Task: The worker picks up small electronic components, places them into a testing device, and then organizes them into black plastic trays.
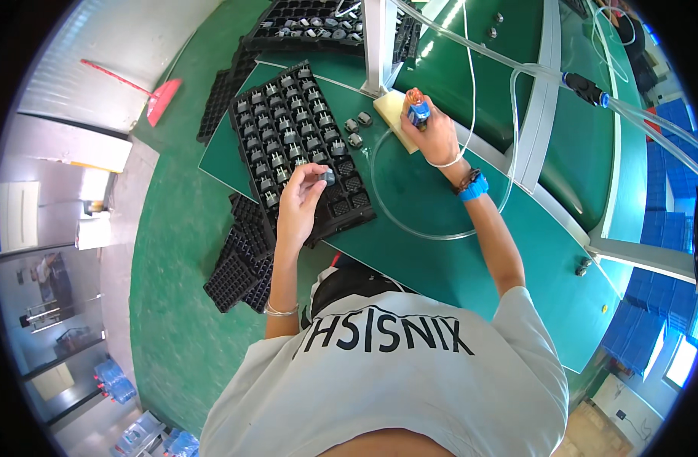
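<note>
Between the thumb and fingertips of my left hand (pixel 301 204) is a small grey plug (pixel 327 177), held over the near part of a black tray (pixel 337 222). Rows of similar grey plugs with metal pins (pixel 289 135) fill most of its pockets; several pockets near its right lower corner hold none. My right hand (pixel 436 137) is closed around a small blue and orange tool or bottle (pixel 418 109), whose exact kind I cannot make out. It sits above a pale yellow block (pixel 397 114). Just left of the block, 3 loose plugs (pixel 354 140) lie on the green table (pixel 432 266).
A clear tube (pixel 417 236) loops across the table beside my right forearm. White posts (pixel 378 46) rise at the back edge, before a green conveyor belt (pixel 455 76). Another loaded tray (pixel 311 30) stands far left; black trays (pixel 233 282) lie lower left. A red dustpan (pixel 163 100) is on the floor.
</note>
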The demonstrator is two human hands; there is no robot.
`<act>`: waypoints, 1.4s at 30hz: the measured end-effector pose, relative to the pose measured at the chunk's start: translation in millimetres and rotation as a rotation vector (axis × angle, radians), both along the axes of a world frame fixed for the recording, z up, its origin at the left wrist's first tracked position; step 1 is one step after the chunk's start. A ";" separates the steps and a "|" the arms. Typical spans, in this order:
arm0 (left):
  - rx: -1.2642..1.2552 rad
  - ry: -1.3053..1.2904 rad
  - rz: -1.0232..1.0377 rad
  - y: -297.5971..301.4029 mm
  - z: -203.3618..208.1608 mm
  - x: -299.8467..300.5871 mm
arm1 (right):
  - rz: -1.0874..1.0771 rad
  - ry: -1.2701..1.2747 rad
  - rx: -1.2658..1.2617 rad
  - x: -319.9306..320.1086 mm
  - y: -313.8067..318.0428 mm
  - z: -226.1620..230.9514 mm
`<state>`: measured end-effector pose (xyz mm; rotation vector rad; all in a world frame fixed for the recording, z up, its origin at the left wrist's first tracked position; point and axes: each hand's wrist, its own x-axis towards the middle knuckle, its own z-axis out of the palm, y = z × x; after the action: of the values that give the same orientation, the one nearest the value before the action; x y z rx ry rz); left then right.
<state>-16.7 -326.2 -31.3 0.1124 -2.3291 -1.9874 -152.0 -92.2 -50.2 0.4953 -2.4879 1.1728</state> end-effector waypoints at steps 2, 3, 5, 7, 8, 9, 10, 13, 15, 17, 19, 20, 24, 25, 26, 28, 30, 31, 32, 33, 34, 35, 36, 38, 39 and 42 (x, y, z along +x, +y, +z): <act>0.104 -0.028 -0.032 0.2 -2.2 1.8 | -0.023 -0.080 -0.002 -0.5 -0.9 -0.1; 0.105 -0.027 -0.031 0.9 -1.1 3.2 | -0.022 -0.078 -0.002 -1.3 -0.9 -1.0; 0.252 -0.102 -0.027 3.1 4.0 6.4 | -0.002 0.054 -0.031 -5.5 -1.8 -2.1; 0.323 -0.112 -0.013 4.2 5.7 9.7 | 0.037 0.029 -0.074 -8.9 -4.9 0.0; 0.394 -0.125 -0.004 4.5 6.0 10.7 | 0.071 0.000 -0.115 -11.0 -7.1 1.1; 0.394 -0.120 0.002 4.5 6.0 11.4 | 0.077 0.004 -0.116 -15.6 -13.3 -0.4; 0.415 -0.113 0.009 4.5 6.0 12.8 | 0.145 -0.035 -0.185 -21.4 -24.0 -3.5; 0.429 -0.098 0.026 8.9 10.0 13.7 | 0.208 -0.037 -0.212 -30.2 -53.8 10.8; 0.461 -0.097 0.004 10.0 11.9 14.0 | 0.216 -0.105 -0.024 -39.8 -73.4 21.1; 0.492 -0.080 -0.002 10.2 11.1 13.6 | 0.236 0.034 -0.001 -53.7 -84.6 13.5; 0.493 -0.069 0.032 9.3 14.0 16.8 | 0.313 0.055 0.091 -62.2 -93.6 6.7; 0.515 -0.062 0.060 8.2 16.2 18.2 | 0.314 0.019 0.118 -62.9 -95.6 2.9; 0.532 0.024 0.070 7.0 19.8 20.1 | 0.261 -0.047 0.168 -58.3 -92.6 10.4; 0.545 0.083 0.063 7.7 22.8 17.5 | 0.266 -0.047 0.171 -56.1 -91.9 10.6; 0.556 0.142 0.054 8.8 25.6 14.9 | 0.277 0.015 0.044 -52.7 -90.3 10.8; 0.545 0.202 0.057 10.0 26.5 12.0 | 0.410 -0.240 -0.273 -28.5 -83.9 31.7; 0.534 0.259 0.046 14.4 32.0 7.5 | 0.452 -0.616 -0.652 2.3 -75.3 54.8; 0.506 0.306 0.009 17.0 36.0 4.8 | 0.472 -0.991 -1.036 15.4 -71.8 61.9; 0.475 0.352 -0.025 19.9 40.3 3.0 | 0.468 -0.994 -1.038 28.3 -68.1 70.2; 0.476 0.348 -0.026 22.5 43.6 2.2 | 0.515 -1.033 -1.072 40.2 -64.9 77.5; 0.464 0.333 -0.057 26.1 46.5 1.1 | 0.557 -1.067 -1.109 47.7 -60.7 80.6; 0.451 0.319 -0.088 29.0 47.7 0.4 | 0.548 -1.066 -1.112 50.9 -56.4 79.4; 0.441 0.320 -0.118 31.3 47.3 -0.3 | 0.550 -1.097 -1.095 53.5 -51.9 77.5; 0.432 0.323 -0.125 35.8 47.1 0.3 | 0.539 -1.126 -1.061 58.8 -46.7 78.5; 0.423 0.330 -0.125 38.2 47.0 1.2 | 0.534 -1.124 -1.066 60.8 -43.8 77.9; 0.416 0.359 -0.113 44.8 48.2 5.1 | 0.521 -1.106 -1.051 66.2 -39.2 76.4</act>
<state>-11.6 -281.3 16.9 -0.3317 -1.7221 -2.2900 -85.8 -131.3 26.3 0.1598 -1.8463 3.3312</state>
